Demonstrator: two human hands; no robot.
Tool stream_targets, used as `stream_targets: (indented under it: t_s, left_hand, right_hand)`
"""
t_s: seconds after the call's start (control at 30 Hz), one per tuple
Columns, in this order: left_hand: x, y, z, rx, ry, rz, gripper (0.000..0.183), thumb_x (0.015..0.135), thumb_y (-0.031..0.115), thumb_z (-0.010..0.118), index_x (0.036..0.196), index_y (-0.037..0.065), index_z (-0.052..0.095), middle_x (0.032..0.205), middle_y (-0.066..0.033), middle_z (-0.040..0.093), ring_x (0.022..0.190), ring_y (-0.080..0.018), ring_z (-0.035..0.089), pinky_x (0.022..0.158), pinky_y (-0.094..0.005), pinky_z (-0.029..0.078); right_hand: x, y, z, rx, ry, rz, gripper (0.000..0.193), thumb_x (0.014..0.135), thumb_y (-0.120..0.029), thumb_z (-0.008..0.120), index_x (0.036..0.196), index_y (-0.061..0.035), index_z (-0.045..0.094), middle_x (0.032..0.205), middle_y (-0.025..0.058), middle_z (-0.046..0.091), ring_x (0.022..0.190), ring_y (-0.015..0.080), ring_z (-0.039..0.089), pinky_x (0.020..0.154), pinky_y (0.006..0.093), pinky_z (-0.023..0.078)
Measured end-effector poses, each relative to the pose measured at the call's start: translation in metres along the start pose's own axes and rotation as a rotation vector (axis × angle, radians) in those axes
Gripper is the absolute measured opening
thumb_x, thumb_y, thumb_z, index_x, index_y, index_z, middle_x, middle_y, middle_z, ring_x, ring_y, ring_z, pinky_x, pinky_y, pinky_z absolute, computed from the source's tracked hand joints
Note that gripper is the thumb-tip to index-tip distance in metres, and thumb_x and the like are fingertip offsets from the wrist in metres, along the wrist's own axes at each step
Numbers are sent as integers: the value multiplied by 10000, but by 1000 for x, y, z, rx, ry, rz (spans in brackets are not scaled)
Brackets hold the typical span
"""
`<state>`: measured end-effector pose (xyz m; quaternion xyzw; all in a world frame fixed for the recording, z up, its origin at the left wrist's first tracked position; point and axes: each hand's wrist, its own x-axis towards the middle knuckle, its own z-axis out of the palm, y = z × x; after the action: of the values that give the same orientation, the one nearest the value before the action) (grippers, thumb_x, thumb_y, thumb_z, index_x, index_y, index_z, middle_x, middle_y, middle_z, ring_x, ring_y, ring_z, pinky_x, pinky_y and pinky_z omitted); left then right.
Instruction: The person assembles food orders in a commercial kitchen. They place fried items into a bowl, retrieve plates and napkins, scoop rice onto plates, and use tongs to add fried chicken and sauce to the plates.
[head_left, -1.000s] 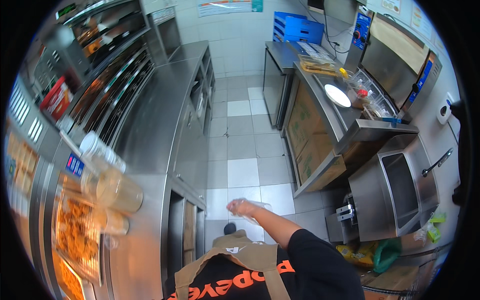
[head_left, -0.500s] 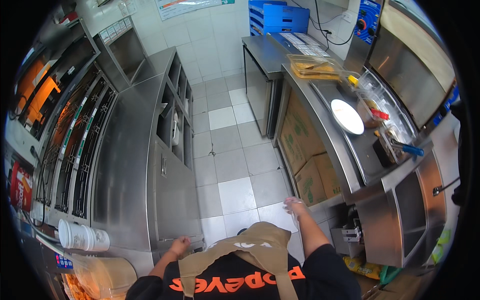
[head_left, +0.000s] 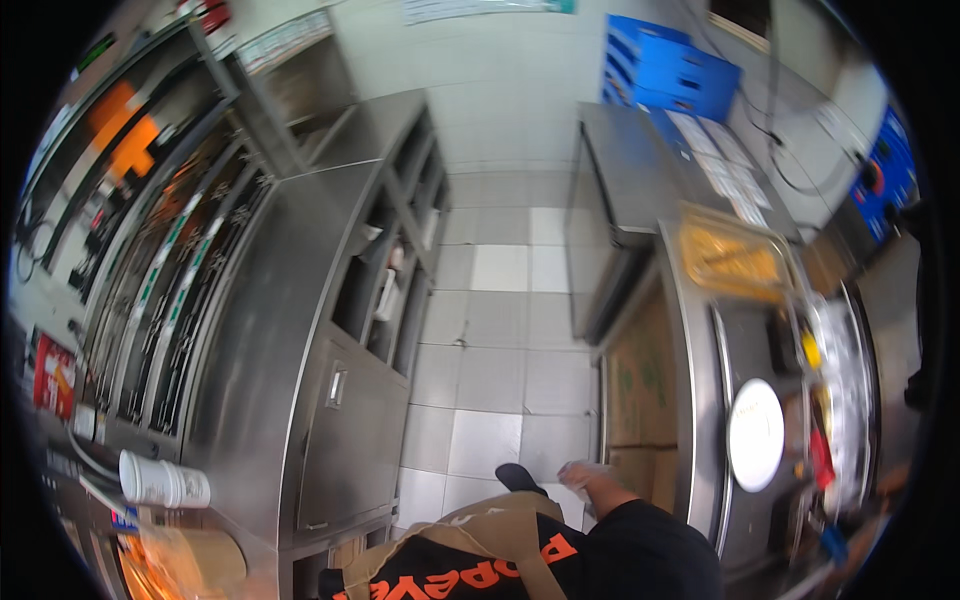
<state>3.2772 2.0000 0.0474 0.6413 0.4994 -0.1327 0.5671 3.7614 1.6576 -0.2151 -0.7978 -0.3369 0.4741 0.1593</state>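
Note:
My right hand (head_left: 588,477) hangs low in front of my body, beside the counter on the right. Something thin and clear, like a plastic glove, seems to cover it. Motion smears its fingers, so their pose and anything in them cannot be made out. It appears to touch nothing. My left hand is out of sight. Nearest to the right arm stands the steel counter, with a white plate (head_left: 756,435) on its dark tray (head_left: 743,345). Behind the plate sits a clear tub (head_left: 735,255) of yellow-orange food. My dark shoe (head_left: 521,479) shows on the tiled floor.
A steel cabinet (head_left: 345,430) with open shelves lines the left side. White buckets (head_left: 165,480) and a clear bin (head_left: 205,562) stand at lower left. Cardboard boxes (head_left: 640,400) fill the space under the right counter. Blue crates (head_left: 670,70) are stacked at the back.
The view has swung, shifting the room's furnishings. My left hand has gone out of sight. My right hand is lower in the picture, and a shoe has come into view.

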Motion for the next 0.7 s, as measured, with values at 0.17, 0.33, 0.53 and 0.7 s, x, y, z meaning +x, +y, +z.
stream_targets:
  t_s: [0.17,0.33,0.53,0.7]
  left_hand:
    - [-69,-34,50,-486,252,11,229,860,271,633,1005,96,605,923,0,631,814,-111,559,737,-302,457]
    - [-153,-96,135,-680,422,-131,253,854,286,639,1021,101,599,937,0,633,820,-116,564,741,-314,458]
    - [-268,-208,256,-951,553,-381,269,850,292,640,1037,105,592,946,-1,635,826,-123,568,748,-324,458]
    - [-355,-301,377,-1234,632,-543,283,847,298,641,1050,107,587,953,-2,636,831,-129,572,754,-334,459]
  right_hand:
    - [53,-29,-173,-864,-23,-300,205,863,-144,516,922,-78,701,833,100,678,777,239,659,638,344,536]
    - [69,-176,-214,302,-119,316,198,861,-138,517,881,-72,701,836,135,680,745,281,653,649,354,533]
    - [33,-376,-78,-1100,-287,-461,283,888,-320,537,876,-103,719,835,120,692,798,272,667,734,389,529]
    - [-90,-496,174,-945,-421,-475,476,933,-406,454,1174,-22,599,1193,212,597,1147,384,543,993,436,420]
